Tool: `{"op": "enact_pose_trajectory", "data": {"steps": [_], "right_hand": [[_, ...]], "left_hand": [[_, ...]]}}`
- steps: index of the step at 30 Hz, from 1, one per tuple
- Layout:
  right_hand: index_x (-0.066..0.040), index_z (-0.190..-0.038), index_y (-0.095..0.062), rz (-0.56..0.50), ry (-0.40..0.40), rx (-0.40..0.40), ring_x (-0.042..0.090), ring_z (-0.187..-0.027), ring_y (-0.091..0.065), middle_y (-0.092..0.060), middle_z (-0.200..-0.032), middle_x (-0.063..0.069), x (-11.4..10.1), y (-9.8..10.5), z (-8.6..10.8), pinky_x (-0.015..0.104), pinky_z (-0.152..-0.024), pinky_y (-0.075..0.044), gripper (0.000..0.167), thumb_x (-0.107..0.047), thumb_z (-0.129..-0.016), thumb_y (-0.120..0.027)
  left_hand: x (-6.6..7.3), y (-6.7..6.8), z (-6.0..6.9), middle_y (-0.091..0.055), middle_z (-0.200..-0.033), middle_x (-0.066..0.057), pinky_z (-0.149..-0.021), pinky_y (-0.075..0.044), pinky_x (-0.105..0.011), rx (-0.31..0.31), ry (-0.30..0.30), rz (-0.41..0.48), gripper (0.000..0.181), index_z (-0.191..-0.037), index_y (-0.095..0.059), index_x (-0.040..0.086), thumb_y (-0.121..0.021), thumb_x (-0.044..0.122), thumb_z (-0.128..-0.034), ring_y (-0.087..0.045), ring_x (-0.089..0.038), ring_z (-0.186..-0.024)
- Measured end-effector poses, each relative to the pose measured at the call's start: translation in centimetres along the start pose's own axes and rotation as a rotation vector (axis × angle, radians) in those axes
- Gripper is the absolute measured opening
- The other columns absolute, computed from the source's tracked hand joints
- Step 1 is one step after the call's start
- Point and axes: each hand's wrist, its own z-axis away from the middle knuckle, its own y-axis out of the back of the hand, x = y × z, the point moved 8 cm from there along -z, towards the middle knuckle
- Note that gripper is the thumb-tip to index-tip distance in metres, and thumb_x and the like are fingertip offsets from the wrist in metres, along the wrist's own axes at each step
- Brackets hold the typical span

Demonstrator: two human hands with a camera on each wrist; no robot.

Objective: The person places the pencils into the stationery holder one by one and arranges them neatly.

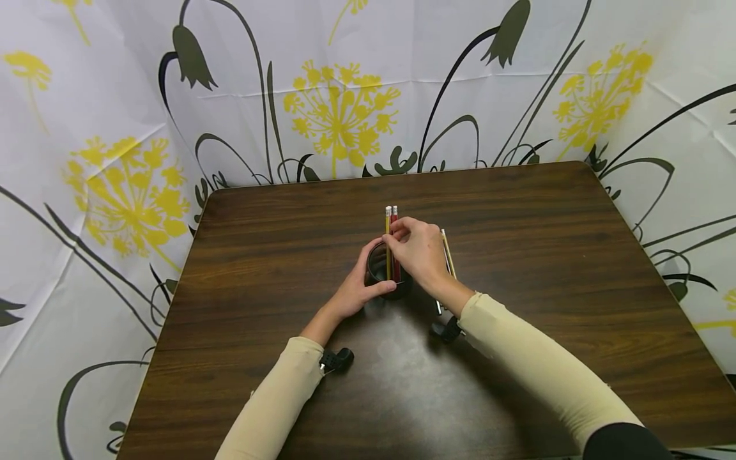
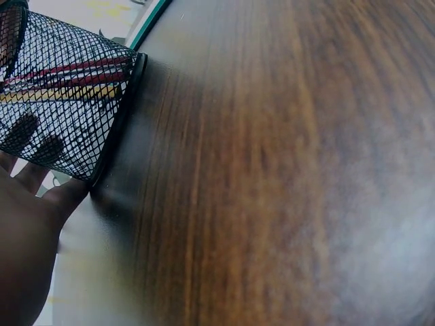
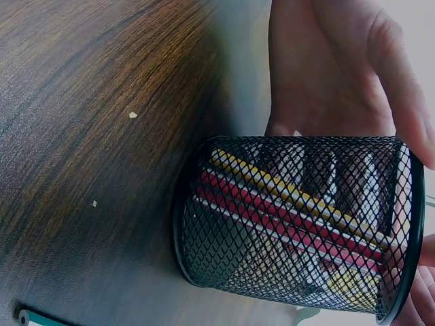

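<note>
A black mesh cup stands on the table, gripped around its side by my left hand, thumb toward the near rim. Yellow and red pencils stand inside it, and the mesh shows them leaning. Over the rim, my right hand pinches a red pencil near its upper part; the exact contact is partly hidden by the fingers. In the left wrist view, my left hand has its fingers against the mesh cup.
More slim pencils or pens lie on the brown wooden table just right of the cup, partly beneath my right hand and wrist. A white cloth with yellow and grey flowers hangs behind the table. Small pale specks lie on the tabletop.
</note>
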Motion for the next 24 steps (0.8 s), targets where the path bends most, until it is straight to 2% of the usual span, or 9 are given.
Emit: {"op": "enact_pose_trajectory", "data": {"steps": [4, 8, 12, 19, 22, 24], "right_hand": [[-0.007, -0.088, -0.074, 0.012, 0.005, 0.012, 0.009, -0.061, -0.063, -0.070, -0.073, 0.000, 0.0, 0.0, 0.0, 0.027, -0.056, -0.051, 0.014, -0.017, -0.081, -0.080], [-0.007, -0.086, -0.073, 0.008, 0.021, 0.017, 0.010, -0.061, -0.064, -0.070, -0.073, 0.000, -0.1, 0.0, 0.0, 0.027, -0.057, -0.051, 0.012, -0.015, -0.080, -0.081], [-0.007, -0.085, -0.073, 0.004, 0.022, 0.013, 0.011, -0.062, -0.064, -0.070, -0.073, 0.000, -0.1, -0.1, 0.0, 0.028, -0.058, -0.052, 0.012, -0.014, -0.081, -0.081], [-0.008, -0.087, -0.073, -0.044, 0.029, -0.013, 0.010, -0.064, -0.065, -0.070, -0.076, 0.000, -0.2, 0.3, 0.2, 0.026, -0.059, -0.053, 0.011, -0.016, -0.084, -0.079], [-0.008, -0.087, -0.073, -0.087, 0.044, 0.001, 0.010, -0.063, -0.064, -0.070, -0.075, 0.000, 0.1, 1.2, 0.1, 0.027, -0.058, -0.053, 0.009, -0.016, -0.085, -0.077], [-0.008, -0.087, -0.073, -0.103, 0.040, 0.030, 0.010, -0.062, -0.064, -0.070, -0.074, 0.000, 0.7, 2.1, 0.0, 0.027, -0.057, -0.052, 0.009, -0.016, -0.087, -0.076]], "left_hand": [[-0.9, 0.1, -0.1, -0.037, -0.149, -0.005, -0.108, -0.031, -0.054, 0.008, 0.006, -0.010, 0.083, -0.154, -0.017, 0.031, -0.070, 0.017, -0.0922, -0.041, -0.027, -0.132], [-0.9, 0.2, 0.0, -0.037, -0.149, 0.001, -0.108, -0.031, -0.052, 0.019, 0.016, -0.029, 0.082, -0.153, -0.018, 0.038, -0.072, 0.026, -0.0914, -0.041, -0.020, -0.133], [-0.9, 0.3, 0.0, -0.036, -0.150, 0.002, -0.108, -0.030, -0.054, 0.020, 0.023, -0.045, 0.082, -0.152, -0.018, 0.040, -0.071, 0.029, -0.0913, -0.039, -0.018, -0.134], [-1.0, 0.3, -0.1, -0.036, -0.150, 0.002, -0.108, -0.031, -0.054, 0.018, 0.036, -0.051, 0.083, -0.153, -0.017, 0.038, -0.071, 0.024, -0.0921, -0.039, -0.019, -0.134], [-0.8, 0.3, -0.1, -0.034, -0.152, -0.002, -0.108, -0.030, -0.055, 0.017, 0.043, -0.049, 0.084, -0.154, -0.016, 0.035, -0.069, 0.017, -0.0925, -0.038, -0.022, -0.135], [-0.2, 0.2, 0.0, -0.033, -0.152, -0.007, -0.108, -0.029, -0.057, 0.012, 0.042, -0.039, 0.084, -0.156, -0.016, 0.028, -0.068, 0.011, -0.0922, -0.036, -0.026, -0.136]]}}
